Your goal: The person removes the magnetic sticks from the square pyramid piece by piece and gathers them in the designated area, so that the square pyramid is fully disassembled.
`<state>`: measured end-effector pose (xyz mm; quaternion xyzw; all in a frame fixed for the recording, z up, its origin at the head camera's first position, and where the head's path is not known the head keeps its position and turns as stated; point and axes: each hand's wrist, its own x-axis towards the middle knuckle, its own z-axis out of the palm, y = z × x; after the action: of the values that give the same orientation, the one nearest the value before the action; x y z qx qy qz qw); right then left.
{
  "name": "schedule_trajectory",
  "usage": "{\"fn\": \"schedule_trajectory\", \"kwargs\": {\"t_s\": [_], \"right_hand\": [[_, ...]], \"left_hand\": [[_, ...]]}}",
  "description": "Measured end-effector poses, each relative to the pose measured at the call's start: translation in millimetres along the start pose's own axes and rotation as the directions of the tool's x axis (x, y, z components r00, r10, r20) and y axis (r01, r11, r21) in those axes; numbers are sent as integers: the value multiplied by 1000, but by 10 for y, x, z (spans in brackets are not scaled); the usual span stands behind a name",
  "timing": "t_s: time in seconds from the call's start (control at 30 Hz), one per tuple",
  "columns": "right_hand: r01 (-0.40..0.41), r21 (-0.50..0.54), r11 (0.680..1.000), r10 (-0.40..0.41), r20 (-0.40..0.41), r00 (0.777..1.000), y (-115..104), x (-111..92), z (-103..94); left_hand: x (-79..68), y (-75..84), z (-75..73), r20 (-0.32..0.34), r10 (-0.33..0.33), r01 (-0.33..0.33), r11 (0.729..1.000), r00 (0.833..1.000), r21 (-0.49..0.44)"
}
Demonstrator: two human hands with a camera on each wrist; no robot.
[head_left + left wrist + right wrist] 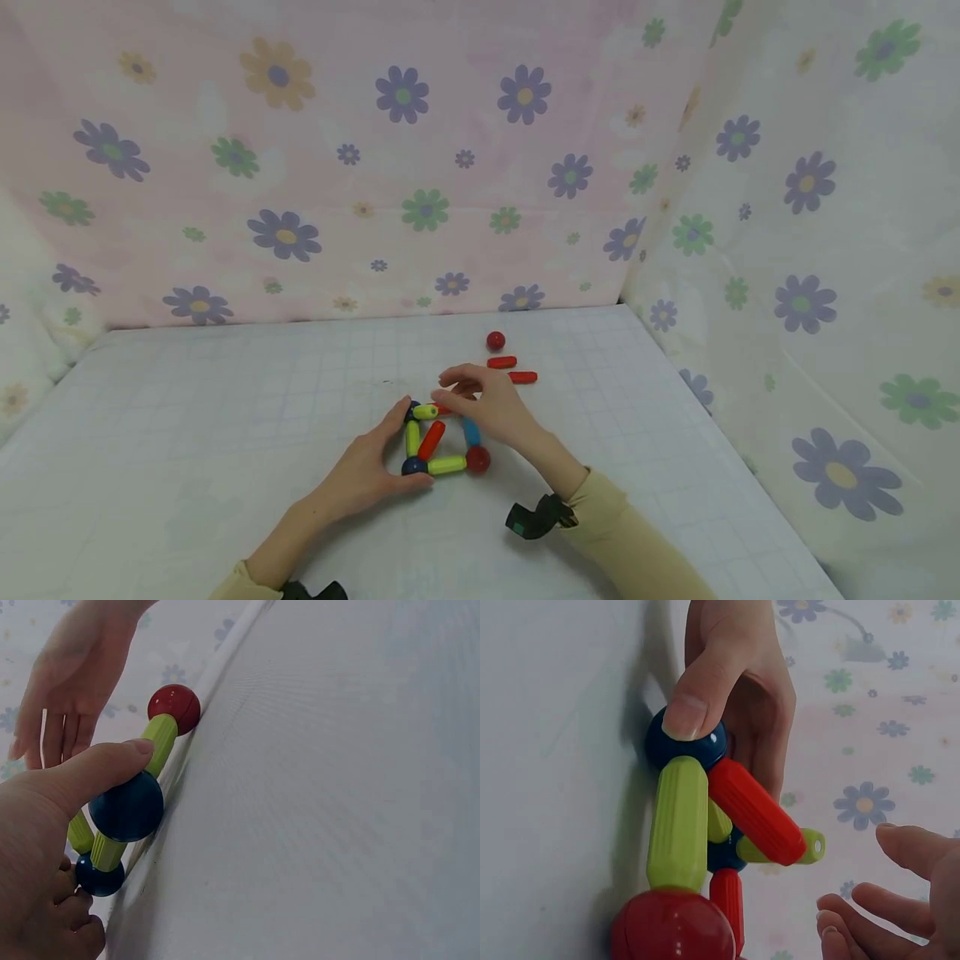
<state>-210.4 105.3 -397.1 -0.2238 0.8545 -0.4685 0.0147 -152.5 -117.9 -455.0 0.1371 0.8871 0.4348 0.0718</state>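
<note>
A four-sided frame of toy magnetic rods and balls lies on the table. My left hand (363, 472) holds its left side, thumb on the near blue ball (673, 739) and fingers at the far blue ball (100, 875). A yellow-green rod (447, 465) joins the near blue ball to a red ball (477, 459), from which a blue rod (471, 432) runs back. From the blue balls, a red rod (756, 811) and a yellow-green rod (426, 412) slant upward with free ends. Above the far side hovers my right hand (495, 406), nothing between its fingers; it partly hides the far right corner.
Beyond the right hand lie a loose red ball (496, 341) and two red rods, one nearer the ball (502, 362). Flowered cloth (337, 183) hangs behind the white table (187, 433) and along its right side.
</note>
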Motion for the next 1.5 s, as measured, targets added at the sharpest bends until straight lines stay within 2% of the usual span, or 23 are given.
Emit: {"fn": "schedule_trajectory", "kwargs": {"t_s": [0.23, 0.43, 0.97, 1.5], "right_hand": [[-22, 11, 1000, 21, 76, 997, 20, -4, 130], [0, 29, 1000, -3, 110, 994, 30, -23, 185], [7, -10, 1000, -6, 103, 995, 83, -3, 220], [-32, -30, 999, 35, 107, 994, 95, -4, 214]], "left_hand": [[-14, 5, -2, -2, 21, -21, 1000, 1000, -4], [-22, 16, -13, -7, 20, -20, 1000, 1000, -10], [-7, 3, -15, -5, 34, -34, 999, 999, -6], [-18, 14, -23, -5, 18, -18, 1000, 1000, -19]]}}
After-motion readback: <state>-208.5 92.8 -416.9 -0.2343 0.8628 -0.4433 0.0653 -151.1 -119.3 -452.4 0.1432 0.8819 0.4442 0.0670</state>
